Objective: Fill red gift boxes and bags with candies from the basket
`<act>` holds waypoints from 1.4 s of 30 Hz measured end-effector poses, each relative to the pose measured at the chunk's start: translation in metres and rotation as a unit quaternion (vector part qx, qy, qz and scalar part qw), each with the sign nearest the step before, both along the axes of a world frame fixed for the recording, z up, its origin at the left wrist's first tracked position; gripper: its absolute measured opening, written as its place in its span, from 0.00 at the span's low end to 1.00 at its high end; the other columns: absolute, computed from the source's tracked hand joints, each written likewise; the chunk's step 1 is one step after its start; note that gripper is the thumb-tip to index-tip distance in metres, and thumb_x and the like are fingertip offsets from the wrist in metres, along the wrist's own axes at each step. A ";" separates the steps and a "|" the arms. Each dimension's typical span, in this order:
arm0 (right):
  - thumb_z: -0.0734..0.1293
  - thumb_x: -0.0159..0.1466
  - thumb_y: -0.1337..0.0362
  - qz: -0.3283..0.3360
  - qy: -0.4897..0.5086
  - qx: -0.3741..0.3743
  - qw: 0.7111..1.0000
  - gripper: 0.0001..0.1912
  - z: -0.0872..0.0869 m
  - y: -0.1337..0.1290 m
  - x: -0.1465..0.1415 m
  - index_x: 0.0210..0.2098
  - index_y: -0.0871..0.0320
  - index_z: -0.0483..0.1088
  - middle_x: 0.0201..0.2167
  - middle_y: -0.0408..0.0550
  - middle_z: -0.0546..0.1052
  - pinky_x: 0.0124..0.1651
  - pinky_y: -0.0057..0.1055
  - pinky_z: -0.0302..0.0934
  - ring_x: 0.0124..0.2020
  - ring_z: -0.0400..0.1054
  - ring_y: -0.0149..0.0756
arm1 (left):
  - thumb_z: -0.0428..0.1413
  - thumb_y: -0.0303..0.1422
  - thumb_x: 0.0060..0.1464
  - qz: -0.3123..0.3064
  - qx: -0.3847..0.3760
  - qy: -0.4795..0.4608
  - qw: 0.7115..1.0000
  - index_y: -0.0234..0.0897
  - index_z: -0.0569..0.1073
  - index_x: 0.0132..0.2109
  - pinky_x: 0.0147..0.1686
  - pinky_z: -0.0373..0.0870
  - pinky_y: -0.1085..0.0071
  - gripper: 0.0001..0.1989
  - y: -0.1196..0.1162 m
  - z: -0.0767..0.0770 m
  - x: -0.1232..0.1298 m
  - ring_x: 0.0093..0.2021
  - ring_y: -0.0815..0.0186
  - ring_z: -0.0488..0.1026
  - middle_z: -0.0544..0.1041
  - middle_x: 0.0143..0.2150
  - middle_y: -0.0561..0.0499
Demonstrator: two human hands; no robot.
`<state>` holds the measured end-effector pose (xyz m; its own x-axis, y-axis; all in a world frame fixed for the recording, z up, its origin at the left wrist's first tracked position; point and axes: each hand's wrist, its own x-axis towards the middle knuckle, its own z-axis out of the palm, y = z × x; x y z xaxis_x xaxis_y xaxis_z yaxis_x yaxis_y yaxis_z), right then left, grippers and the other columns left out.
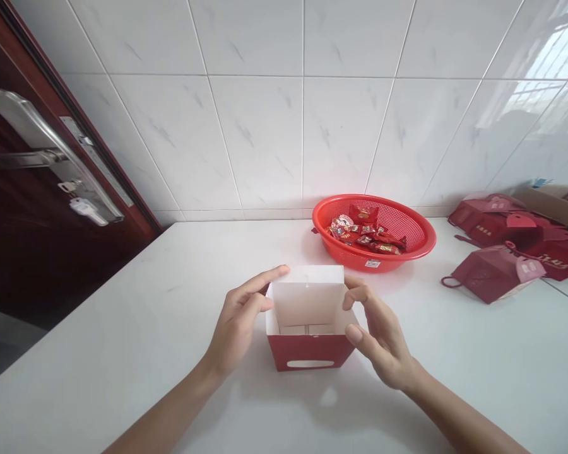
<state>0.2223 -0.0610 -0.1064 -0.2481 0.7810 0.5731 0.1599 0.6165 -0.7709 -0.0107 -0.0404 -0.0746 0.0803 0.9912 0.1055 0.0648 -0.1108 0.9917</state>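
A red cardboard box with a white inside stands upright on the white table, its top open and a white flap raised at the back. The front has an oval slot. My left hand is at the box's left side, thumb on the rim and fingers behind the back left corner, gripping it. On the right side, my right hand has its thumb at the front right corner and a bent index finger at the right edge. No contents show inside the box.
Behind the box a red plastic basket holds several wrapped sweets. Dark red gift boxes and an open carton are at the right. A tiled wall borders the table; a door is at left.
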 end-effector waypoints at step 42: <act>0.57 0.72 0.49 -0.063 0.032 0.052 0.996 0.27 -0.024 0.016 0.011 0.66 0.52 0.58 0.61 0.55 0.69 0.61 0.50 0.61 0.60 0.64 0.49 | 0.66 0.43 0.52 -0.256 -0.024 0.019 0.966 0.43 0.75 0.55 0.47 0.78 0.53 0.24 0.023 -0.067 0.007 0.49 0.48 0.81 0.83 0.50 0.43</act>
